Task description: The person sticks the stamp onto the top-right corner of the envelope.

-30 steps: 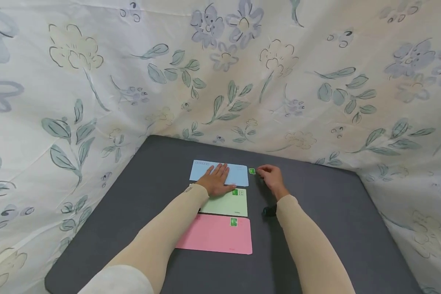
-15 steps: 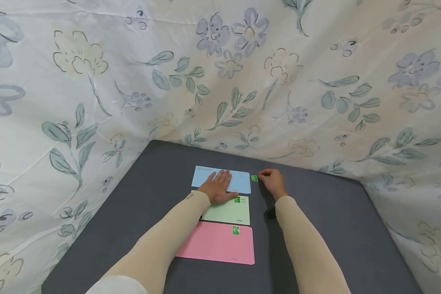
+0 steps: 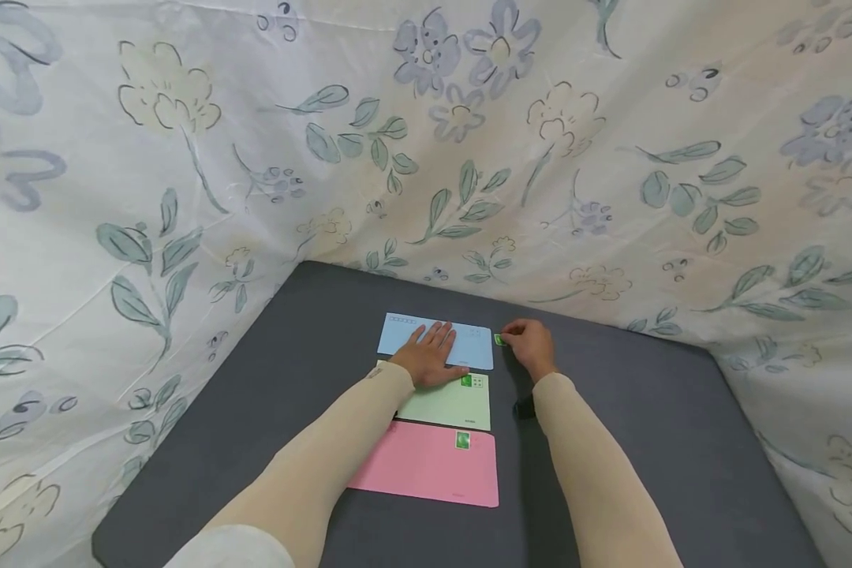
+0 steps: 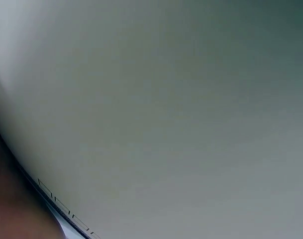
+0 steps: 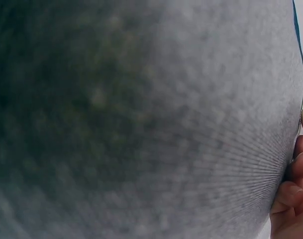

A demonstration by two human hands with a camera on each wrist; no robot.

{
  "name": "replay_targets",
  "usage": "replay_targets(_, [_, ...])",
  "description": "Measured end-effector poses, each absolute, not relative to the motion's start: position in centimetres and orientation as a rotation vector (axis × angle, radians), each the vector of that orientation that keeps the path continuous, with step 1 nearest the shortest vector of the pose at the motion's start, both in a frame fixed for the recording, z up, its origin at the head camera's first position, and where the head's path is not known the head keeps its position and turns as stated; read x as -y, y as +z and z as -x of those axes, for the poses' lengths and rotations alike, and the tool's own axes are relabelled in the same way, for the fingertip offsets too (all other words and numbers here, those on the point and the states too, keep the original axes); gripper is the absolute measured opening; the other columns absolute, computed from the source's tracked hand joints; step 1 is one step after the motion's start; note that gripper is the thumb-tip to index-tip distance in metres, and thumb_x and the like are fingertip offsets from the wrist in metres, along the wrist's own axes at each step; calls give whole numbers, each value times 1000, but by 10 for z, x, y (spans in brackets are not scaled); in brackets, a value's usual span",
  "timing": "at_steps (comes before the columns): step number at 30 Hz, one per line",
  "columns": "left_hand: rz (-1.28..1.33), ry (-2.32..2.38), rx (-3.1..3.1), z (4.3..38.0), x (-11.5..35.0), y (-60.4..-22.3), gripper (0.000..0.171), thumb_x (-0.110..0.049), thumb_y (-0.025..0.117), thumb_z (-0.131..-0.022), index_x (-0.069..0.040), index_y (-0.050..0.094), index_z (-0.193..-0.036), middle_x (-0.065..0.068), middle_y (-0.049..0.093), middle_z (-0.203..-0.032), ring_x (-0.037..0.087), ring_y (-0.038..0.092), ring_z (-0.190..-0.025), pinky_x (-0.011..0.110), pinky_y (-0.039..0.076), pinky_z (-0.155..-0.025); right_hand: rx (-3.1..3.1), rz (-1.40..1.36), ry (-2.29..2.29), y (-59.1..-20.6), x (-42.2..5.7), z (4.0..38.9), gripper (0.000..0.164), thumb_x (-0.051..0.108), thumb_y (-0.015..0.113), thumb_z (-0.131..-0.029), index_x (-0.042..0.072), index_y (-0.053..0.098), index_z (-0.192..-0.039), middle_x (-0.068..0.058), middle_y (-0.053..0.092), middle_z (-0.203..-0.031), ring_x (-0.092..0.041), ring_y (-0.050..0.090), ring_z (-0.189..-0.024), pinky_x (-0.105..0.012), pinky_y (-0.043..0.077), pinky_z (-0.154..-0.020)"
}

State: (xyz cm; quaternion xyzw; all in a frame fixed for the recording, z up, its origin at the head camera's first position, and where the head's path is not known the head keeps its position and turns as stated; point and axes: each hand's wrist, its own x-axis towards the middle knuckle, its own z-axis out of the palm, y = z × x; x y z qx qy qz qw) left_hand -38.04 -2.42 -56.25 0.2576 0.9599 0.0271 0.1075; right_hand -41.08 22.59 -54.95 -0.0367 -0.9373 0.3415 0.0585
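Count so far: three envelopes, three little green stamps, two hands, one dark table [image 3: 220, 442]. The envelopes are stacked in a column, with the pink envelope [image 3: 433, 465] nearest the person, the green envelope [image 3: 443, 406] in the middle and the blue envelope [image 3: 474, 345] furthest away.

Going left to right, the left hand [image 3: 428, 361] lies flat with its fingers spread and straight on the blue one, thumb out sideways over the top edge of the green one. It's not gripping anything, just resting there. The left wrist cam is mostly pale blur, so not much help.

Next, one stamp [image 3: 463, 440] is on the pink envelope, upper right, and another stamp [image 3: 466, 380] is on the green one, just beside the left thumb tip.

The loose stamp [image 3: 499, 340] is right past the blue envelope's right edge. The right hand [image 3: 530, 347] has its fingers curled in, tips together, pinching that stamp by its right edge. So the stamp sits at the fingertips, between hand and envelope.
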Motion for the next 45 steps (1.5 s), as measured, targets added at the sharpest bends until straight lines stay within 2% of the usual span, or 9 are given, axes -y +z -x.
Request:
replay_targets(6, [-770,57,-2836,376,26,-560,98,-78,25,-107,-11,6,-175,6,-1,-182,25,-2,-167,48,0,-132,2852,94,1067,-553,-228,412,11,11,74,-103,2,79,-108,-16,75,-111,-33,64,-99,-50,52,-92])
replay_targets(13, [-758,78,-2836,378,25,-562,97,-79,21,-107,-13,4,-176,4,-3,-182,22,-5,-166,46,-2,-132,2848,79,1140,-553,-235,414,10,9,73,-103,0,76,-107,-16,71,-108,-32,61,-97,-45,50,-85])
replay_targets(20, [-752,30,-2862,373,26,-554,97,-78,24,-107,-12,8,-176,5,2,-182,24,0,-167,47,3,-133,2831,0,1186,-547,-239,412,11,7,73,-103,-2,76,-109,-17,72,-108,-33,62,-97,-43,49,-85])
replay_targets(27, [-746,60,-2835,385,24,-572,99,-81,20,-105,-15,-4,-175,2,-10,-181,22,-11,-166,47,-7,-131,2845,11,1175,-551,-243,411,9,8,75,-103,3,79,-108,-15,74,-108,-32,61,-96,-43,48,-83])
replay_targets(36, [-740,-8,-2828,386,22,-570,100,-83,19,-104,-16,-5,-175,2,-11,-181,22,-10,-166,47,-5,-132,2823,12,1188,-554,-244,411,11,7,72,-104,2,79,-111,-17,72,-112,-33,61,-100,-44,49,-86])
replay_targets(42, [-745,46,-2862,373,23,-559,97,-79,24,-106,-13,6,-176,4,-1,-182,23,-3,-167,46,0,-132,2800,7,1211,-553,-246,408,15,8,70,-106,1,80,-113,-18,73,-115,-34,62,-103,-47,50,-90])
replay_targets(45, [-753,62,-2881,370,25,-559,97,-78,27,-107,-12,12,-176,5,4,-182,23,2,-167,46,4,-133,2810,3,1227,-553,-247,409,16,10,71,-106,0,80,-114,-18,74,-115,-33,64,-101,-45,52,-87])
